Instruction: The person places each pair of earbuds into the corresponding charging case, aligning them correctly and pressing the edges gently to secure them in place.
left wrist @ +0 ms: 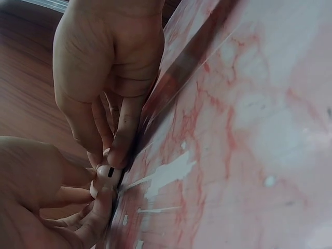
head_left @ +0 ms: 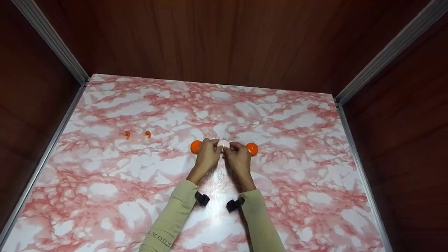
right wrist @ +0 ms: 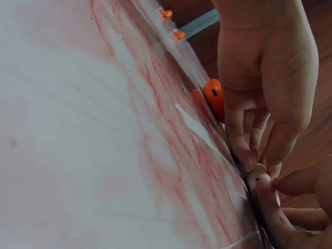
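Both hands meet at a small white rounded case (head_left: 223, 144), which has a dark slot (left wrist: 111, 172) on its side. It looks like an earbud case. My left hand (head_left: 207, 154) pinches it from the left, and my right hand (head_left: 239, 158) grips its other side with thumb and fingers. Beside the left hand is an orange rounded case (head_left: 195, 147), partly covered by that hand; it too shows a dark slot in the right wrist view. A second orange case (head_left: 252, 149) sits just right of the right hand. Whether the white case's lid is raised cannot be seen.
Two orange earbuds, a left one (head_left: 127, 134) and a right one (head_left: 148, 134), lie apart on the pink-and-white marbled table (head_left: 301, 196). Dark wooden panels (head_left: 210, 42) with metal edge rails enclose the table at the back and sides.
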{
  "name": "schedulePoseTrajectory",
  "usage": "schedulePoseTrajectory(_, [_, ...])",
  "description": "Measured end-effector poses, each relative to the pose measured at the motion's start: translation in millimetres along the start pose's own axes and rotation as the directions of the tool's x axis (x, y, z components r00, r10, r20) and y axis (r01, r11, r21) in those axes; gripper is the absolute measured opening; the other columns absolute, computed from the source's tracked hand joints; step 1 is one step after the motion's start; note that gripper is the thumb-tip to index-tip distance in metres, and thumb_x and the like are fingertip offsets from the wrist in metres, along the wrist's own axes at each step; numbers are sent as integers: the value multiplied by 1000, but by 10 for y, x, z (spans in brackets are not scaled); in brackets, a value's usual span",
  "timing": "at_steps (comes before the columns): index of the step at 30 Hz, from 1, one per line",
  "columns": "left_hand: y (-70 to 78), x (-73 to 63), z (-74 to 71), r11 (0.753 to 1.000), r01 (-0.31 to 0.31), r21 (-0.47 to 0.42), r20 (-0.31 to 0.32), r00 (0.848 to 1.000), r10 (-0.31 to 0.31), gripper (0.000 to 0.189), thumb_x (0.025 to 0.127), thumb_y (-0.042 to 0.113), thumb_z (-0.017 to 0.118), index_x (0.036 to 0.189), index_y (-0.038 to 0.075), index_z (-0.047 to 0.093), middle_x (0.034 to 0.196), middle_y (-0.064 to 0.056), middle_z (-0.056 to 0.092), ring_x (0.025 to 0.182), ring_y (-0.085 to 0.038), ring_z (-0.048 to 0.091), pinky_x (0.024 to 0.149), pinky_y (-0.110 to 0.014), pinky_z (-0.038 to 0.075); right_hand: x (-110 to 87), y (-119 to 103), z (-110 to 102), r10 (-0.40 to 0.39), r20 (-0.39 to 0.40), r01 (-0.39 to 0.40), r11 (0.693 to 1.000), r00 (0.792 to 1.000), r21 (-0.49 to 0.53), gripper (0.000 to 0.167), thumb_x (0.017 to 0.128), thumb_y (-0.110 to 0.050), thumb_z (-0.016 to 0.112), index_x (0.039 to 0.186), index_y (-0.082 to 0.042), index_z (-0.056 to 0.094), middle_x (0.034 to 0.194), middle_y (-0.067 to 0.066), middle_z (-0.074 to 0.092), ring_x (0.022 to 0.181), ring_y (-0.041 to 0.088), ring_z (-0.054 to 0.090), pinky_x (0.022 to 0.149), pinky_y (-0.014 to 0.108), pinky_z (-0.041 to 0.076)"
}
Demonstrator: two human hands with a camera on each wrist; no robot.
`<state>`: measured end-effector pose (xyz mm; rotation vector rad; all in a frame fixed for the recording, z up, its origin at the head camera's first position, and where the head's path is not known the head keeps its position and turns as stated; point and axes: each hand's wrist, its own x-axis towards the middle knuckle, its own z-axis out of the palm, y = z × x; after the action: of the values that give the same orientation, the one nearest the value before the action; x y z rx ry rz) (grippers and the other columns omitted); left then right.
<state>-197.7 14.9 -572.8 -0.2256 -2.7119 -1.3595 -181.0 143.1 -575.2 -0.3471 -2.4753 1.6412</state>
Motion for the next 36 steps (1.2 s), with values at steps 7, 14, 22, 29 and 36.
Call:
schedulePoseTrajectory(7, [50, -44, -121, 998, 52, -45, -24, 998, -53, 30, 98, 11, 69, 122, -7, 72, 94, -16, 69, 91, -29, 65, 86, -44, 55, -64, -25, -32, -5, -26, 4, 999, 1000, -45, 32, 92, -13, 77, 117, 6, 70, 92, 16, 73, 80, 21, 71, 70, 29, 57])
schedulePoseTrajectory(14, [66, -29, -354, 994, 63, -86, -45, 997, -67, 26, 99, 11, 65, 119, -2, 76, 100, -14, 74, 90, -27, 74, 82, -42, 60, -87, -122, -60, -30, -25, 30, 999, 999, 11, 28, 95, -14, 76, 115, 5, 73, 92, 15, 74, 76, 18, 69, 64, 23, 53])
schedulePoseTrajectory(22, [-111, -2, -599, 988, 99, -121, -105, 988, -111, 26, 101, 14, 64, 118, 1, 78, 100, -15, 73, 89, -28, 73, 81, -45, 59, -109, -232, -78, -54, 6, 54, 998, 999, 35, 19, 96, -18, 75, 107, -3, 78, 95, 14, 75, 76, 17, 70, 64, 26, 56])
schedulePoseTrajectory(29, [-323, -28, -737, 975, 162, -152, -141, 973, -184, 26, 100, 12, 64, 118, -3, 77, 106, -19, 74, 98, -32, 72, 90, -47, 59, -94, -291, 49, -71, 67, 61, 989, 995, 135, 12, 95, -12, 75, 101, -2, 79, 94, 18, 78, 78, 23, 74, 68, 26, 59])
schedulePoseTrajectory(36, [-445, -62, -763, 966, 207, -155, -155, 961, -231, 26, 98, 12, 66, 117, -2, 77, 103, -20, 76, 95, -32, 73, 90, -45, 57, -147, -291, 282, -57, 173, 30, 987, 983, 158, 17, 95, -10, 74, 106, 3, 77, 95, 18, 79, 84, 29, 77, 71, 28, 62])
